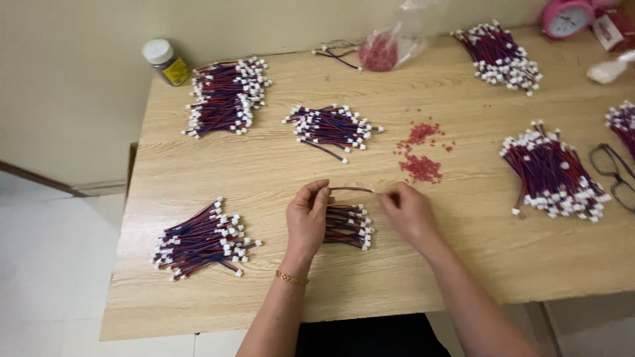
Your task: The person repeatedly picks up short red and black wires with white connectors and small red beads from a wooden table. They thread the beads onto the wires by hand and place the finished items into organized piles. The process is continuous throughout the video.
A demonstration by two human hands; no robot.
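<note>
We've got one short wire lead (352,190) stretched between both hands, long axis running left-right across the table, nearly level, slightly bowed up in the middle. Thin, flexible, dark red/blue insulation. It sits just above the small bundle of leads (346,225) lying between the hands.

Left hand (306,221): fingertips pinched on the lead's left end, fingers curled in. Gold chain bracelet (292,278) on that wrist. Right hand (410,210): thumb and fingers pressed together on the lead's right end; whether there's a connector there, we can't tell.

The small bundle: same twisted red/blue pairs, white plastic connectors at the right-hand ends, axis roughly left-right.

Further out on the wooden table (463,264), light grain laminate: a bigger bundle (202,241) near left, fanned, connectors at both ends. Two more bundles (226,96) (331,127) at the back left. A scatter of tiny red pieces (421,165) just behind the right hand. A clear plastic bag (390,46) holding more red pieces at the back edge. Eyeglasses (615,175) at the right edge.
</note>
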